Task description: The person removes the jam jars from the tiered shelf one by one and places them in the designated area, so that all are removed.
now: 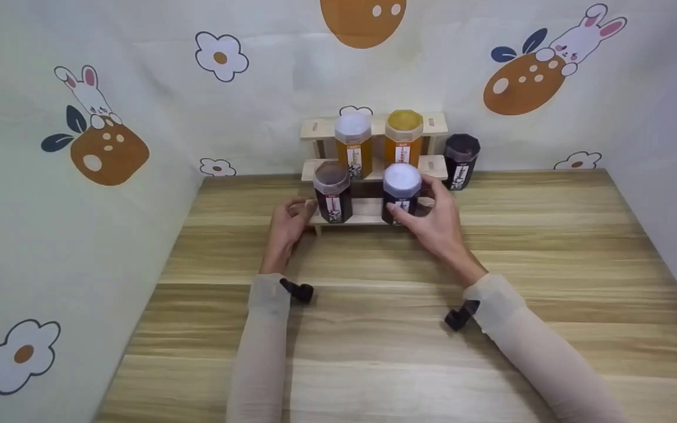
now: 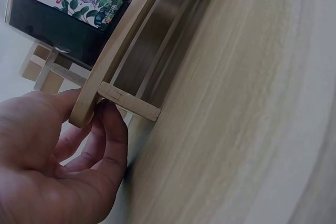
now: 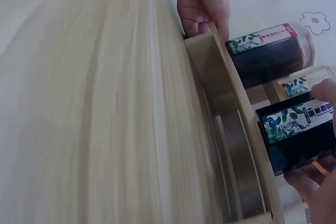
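A tiered wooden rack (image 1: 367,210) stands against the back wall. My left hand (image 1: 291,226) pinches the left end of its lowest shelf (image 2: 86,95) between thumb and curled fingers. On that shelf, just right of the hand, sits a dark jar (image 1: 334,194) with a translucent lid and a pink label. My right hand (image 1: 439,226) grips a white-lidded dark jar (image 1: 402,194) at the shelf's right part, thumb in front and fingers round the far side. In the right wrist view this jar (image 3: 294,135) has its base at the shelf board; contact there is hard to tell.
Two amber jars, one white-lidded (image 1: 354,144) and one yellow-topped (image 1: 404,138), stand higher on the rack. Another dark jar (image 1: 462,161) stands on the table right of the rack. A patterned cloth wall (image 1: 268,100) rises behind. Wood-grain tabletop (image 1: 368,329) stretches in front.
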A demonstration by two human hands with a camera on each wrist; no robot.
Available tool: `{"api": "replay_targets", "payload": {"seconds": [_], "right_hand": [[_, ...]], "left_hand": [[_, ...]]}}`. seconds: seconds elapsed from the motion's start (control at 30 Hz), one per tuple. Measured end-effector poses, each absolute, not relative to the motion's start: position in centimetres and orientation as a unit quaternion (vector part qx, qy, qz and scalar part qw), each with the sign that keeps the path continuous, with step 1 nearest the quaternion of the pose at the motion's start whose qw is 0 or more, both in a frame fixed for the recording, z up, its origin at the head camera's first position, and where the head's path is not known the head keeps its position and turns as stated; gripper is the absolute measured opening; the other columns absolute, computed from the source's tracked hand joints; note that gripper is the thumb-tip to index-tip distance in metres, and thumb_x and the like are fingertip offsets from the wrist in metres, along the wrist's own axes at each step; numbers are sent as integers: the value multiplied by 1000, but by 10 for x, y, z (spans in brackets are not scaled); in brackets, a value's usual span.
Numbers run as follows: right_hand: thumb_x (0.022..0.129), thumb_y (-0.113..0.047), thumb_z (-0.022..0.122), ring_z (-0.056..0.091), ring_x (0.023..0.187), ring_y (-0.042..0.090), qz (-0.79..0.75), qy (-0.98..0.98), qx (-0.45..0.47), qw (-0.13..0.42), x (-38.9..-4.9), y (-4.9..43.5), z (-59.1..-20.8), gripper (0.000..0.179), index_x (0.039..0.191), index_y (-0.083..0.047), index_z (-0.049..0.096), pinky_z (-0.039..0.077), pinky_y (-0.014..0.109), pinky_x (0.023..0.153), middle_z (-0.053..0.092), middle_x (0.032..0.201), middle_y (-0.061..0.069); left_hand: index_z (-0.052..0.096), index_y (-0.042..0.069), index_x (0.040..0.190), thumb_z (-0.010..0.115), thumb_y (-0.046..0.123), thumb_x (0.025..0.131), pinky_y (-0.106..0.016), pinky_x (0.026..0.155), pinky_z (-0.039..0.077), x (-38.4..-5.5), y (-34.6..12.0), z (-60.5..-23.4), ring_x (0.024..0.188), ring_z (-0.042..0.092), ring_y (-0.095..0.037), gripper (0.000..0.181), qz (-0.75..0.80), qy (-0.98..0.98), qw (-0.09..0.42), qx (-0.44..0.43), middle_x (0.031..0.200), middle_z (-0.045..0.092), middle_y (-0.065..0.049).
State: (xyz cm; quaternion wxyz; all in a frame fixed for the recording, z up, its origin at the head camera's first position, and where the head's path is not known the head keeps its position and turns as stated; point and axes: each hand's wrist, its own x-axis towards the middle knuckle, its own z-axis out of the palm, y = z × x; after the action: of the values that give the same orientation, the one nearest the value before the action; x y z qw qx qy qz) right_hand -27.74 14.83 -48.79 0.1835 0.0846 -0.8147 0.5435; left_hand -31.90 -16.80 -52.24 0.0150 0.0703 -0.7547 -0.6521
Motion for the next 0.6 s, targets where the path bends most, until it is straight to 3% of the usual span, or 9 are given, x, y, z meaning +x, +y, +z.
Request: {"api": "replay_targets", "payload": {"seconds": [0.3, 0.6], "right_hand": [[81, -44, 97, 63, 133, 31, 548, -818, 32, 171, -273, 203, -486, 90, 152, -8, 53, 54, 50, 112, 63, 147, 16], [82, -40, 97, 63, 133, 26, 549, -816, -25, 183, -273, 251, -477, 84, 148, -9, 55, 58, 46, 109, 64, 146, 13]], "left_hand": [[66, 4, 131, 76, 29, 104, -23, 71, 52, -318, -168, -524, 79, 65, -9, 39, -644, -761, 4, 82, 92, 75, 0], [65, -5, 132, 76, 22, 103, -23, 69, 59, -319, -168, -523, 75, 65, -9, 41, -671, -738, 19, 60, 85, 70, 2]]}}
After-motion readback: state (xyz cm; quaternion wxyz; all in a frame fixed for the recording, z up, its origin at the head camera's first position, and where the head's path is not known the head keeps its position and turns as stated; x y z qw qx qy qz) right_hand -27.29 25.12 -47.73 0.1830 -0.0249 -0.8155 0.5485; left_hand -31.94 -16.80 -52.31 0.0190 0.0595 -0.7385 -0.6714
